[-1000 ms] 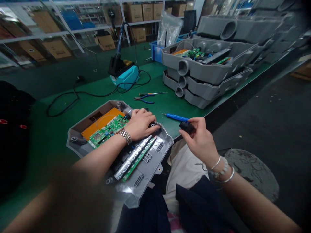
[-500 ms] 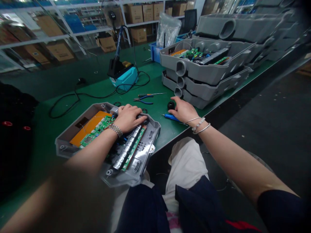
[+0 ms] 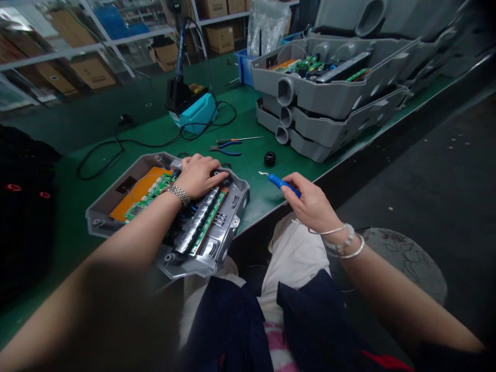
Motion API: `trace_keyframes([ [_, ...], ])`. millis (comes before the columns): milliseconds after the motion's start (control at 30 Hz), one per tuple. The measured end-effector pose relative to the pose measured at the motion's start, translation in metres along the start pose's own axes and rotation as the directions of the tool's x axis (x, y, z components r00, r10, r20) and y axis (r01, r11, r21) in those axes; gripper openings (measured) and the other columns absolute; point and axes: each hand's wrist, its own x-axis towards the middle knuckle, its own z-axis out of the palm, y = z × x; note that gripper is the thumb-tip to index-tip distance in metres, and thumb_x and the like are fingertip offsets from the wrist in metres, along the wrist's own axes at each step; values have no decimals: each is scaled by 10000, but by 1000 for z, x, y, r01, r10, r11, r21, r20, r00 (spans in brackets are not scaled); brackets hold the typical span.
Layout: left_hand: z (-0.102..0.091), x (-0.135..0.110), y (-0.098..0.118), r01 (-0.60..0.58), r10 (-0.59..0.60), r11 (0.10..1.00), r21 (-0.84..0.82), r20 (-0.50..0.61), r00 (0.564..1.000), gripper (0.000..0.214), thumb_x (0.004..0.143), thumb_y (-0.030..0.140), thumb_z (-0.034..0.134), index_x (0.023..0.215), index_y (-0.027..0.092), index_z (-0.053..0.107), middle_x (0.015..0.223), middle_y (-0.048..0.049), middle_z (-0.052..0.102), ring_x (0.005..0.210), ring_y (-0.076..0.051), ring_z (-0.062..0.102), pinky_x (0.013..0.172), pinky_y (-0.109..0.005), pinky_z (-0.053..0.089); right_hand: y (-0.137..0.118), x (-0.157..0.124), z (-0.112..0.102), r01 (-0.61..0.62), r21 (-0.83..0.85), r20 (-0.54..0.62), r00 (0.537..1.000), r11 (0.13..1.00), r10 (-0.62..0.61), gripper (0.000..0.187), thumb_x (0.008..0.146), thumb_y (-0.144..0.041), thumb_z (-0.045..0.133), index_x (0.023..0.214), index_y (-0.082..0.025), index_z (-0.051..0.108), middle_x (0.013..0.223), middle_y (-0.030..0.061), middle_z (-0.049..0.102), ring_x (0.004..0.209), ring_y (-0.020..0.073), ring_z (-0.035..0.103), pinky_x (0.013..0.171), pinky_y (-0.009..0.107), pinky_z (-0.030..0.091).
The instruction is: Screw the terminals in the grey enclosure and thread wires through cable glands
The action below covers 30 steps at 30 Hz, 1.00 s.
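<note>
Well, I have the right grip (image 3: 310, 202) around the blue tool (image 3: 283, 184) and the left grip (image 3: 197, 176) resting on the grey housing (image 3: 201, 266), though I can't tell whether its hidden fingers pinch anything. The housing seems to overhang the counter (image 3: 253, 204), so uneven pressure could tip it. Ahead of the right grip, a careless nudge might roll the black knob (image 3: 269, 158); beyond, pliers (image 3: 228, 150) and stacked housings (image 3: 320, 95) limit reach.

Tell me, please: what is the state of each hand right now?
Left hand: lies over the gray housing; whether it grips anything cannot be told.
Right hand: closed, holding the blue-handled tool.
</note>
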Motion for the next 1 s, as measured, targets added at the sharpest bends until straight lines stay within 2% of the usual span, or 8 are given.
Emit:
trace_keyframes([
  [133, -1, -1, 4, 11, -10, 999, 32, -7, 1000, 504, 999, 630, 365, 965, 212, 644, 1059, -113, 689, 1052, -340, 519, 900, -529, 345, -19, -58, -2, -217, 331, 268, 955, 918, 129, 260, 1047, -442, 490, 1167, -245, 612, 806, -13, 607, 724, 131, 543, 691, 264, 405],
  [200, -4, -3, 7, 8, -6, 999, 53, -36, 999, 488, 994, 620, 399, 1010, 215, 670, 1152, -124, 682, 1131, -369, 500, 941, -557, 343, -28, -81, 3, -323, 390, 371, 912, 862, 174, 265, 1036, -459, 516, 1143, -240, 620, 801, -14, 610, 733, 129, 555, 696, 263, 419],
  [300, -15, -4, 13, -45, 53, 996, 73, -115, 992, 451, 954, 616, 520, 1133, 234, 680, 1397, -113, 595, 1286, -400, 432, 1028, -584, 310, -39, -101, 9, -402, 397, 421, 879, 825, 225, 273, 971, -460, 636, 1135, -242, 617, 878, -6, 634, 796, 138, 583, 732, 272, 447],
  [367, -23, -5, 17, -101, 105, 994, 40, -128, 986, 457, 966, 610, 515, 1220, 259, 657, 1470, -93, 553, 1335, -381, 424, 1073, -581, 283, -45, -107, 11, -413, 373, 420, 874, 831, 246, 284, 935, -439, 689, 1129, -246, 611, 932, 0, 650, 844, 151, 600, 763, 284, 460],
  [467, -31, -9, 24, -159, 152, 982, -104, -74, 986, 509, 1004, 639, 404, 1328, 298, 599, 1462, -76, 570, 1340, -326, 473, 1089, -549, 285, -49, -111, 14, -422, 354, 422, 868, 835, 260, 255, 940, -422, 683, 1108, -245, 609, 965, 5, 669, 874, 159, 614, 792, 296, 466],
  [600, -27, -16, 32, -202, 210, 943, -263, 4, 978, 649, 959, 742, 388, 1399, 292, 543, 1424, -82, 598, 1332, -301, 509, 1119, -527, 262, -54, -113, 20, -419, 345, 417, 870, 840, 262, 236, 968, -433, 641, 1124, -255, 632, 946, -4, 672, 844, 148, 602, 763, 283, 455],
  [900, -3, -15, 33, -194, 181, 952, -235, -75, 981, 675, 920, 801, 371, 1226, 264, 642, 1210, -101, 646, 1153, -335, 546, 1005, -535, 326, -69, -114, 37, -339, 223, 457, 865, 914, 209, 219, 1028, -428, 549, 1139, -298, 685, 848, -47, 685, 744, 108, 616, 680, 242, 444],
  [1000, -4, -15, 33, -204, 190, 951, -234, -79, 979, 691, 925, 802, 340, 1212, 254, 648, 1201, -104, 640, 1142, -335, 544, 1002, -528, 323, -72, -116, 44, -227, 185, 408, 903, 956, 136, 248, 1043, -403, 533, 1212, -289, 674, 972, -28, 733, 832, 119, 678, 729, 241, 482],
])
